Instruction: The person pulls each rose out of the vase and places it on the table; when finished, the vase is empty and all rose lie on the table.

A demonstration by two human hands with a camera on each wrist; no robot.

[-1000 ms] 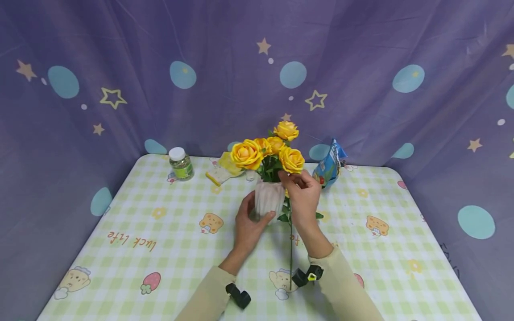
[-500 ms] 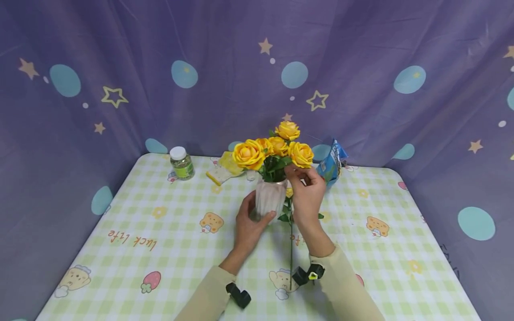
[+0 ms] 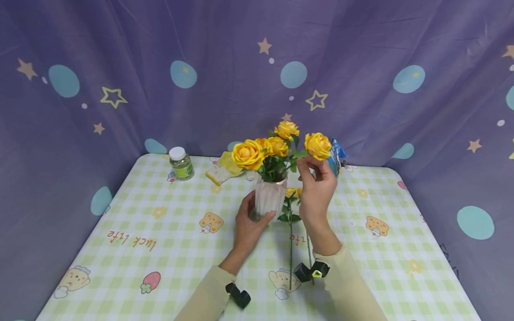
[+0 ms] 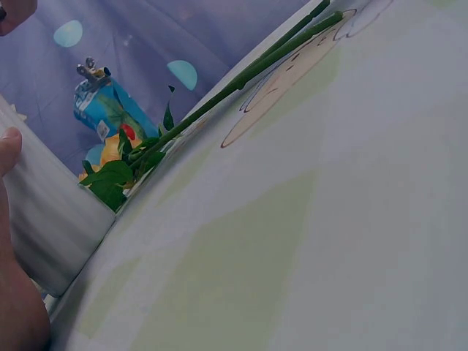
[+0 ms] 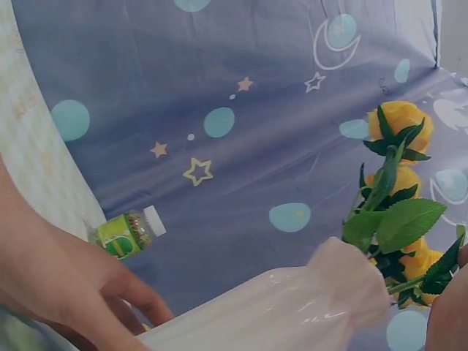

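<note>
A creased purple-blue curtain (image 3: 225, 53) printed with teal ovals (image 3: 293, 75), stars (image 3: 264, 46) and white dots (image 3: 271, 61) is hung behind and on both sides of a round-cornered desk (image 3: 112, 263), which is topped with a green-and-white checked covering (image 3: 401, 294) decorated with strawberries (image 3: 150, 282), flowers (image 3: 158, 213), cartoon figures (image 3: 75, 279) and upside-down orange lettering (image 3: 131, 239).

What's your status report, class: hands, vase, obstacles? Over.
Left hand grips vase. Right hand pinches rose. Two roses lying beside vase, possibly in the way.

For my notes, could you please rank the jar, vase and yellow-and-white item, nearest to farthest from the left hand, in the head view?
1. Vase: gripped by left hand.
2. Yellow-and-white item: behind, slightly left.
3. Jar: farther left.
</note>
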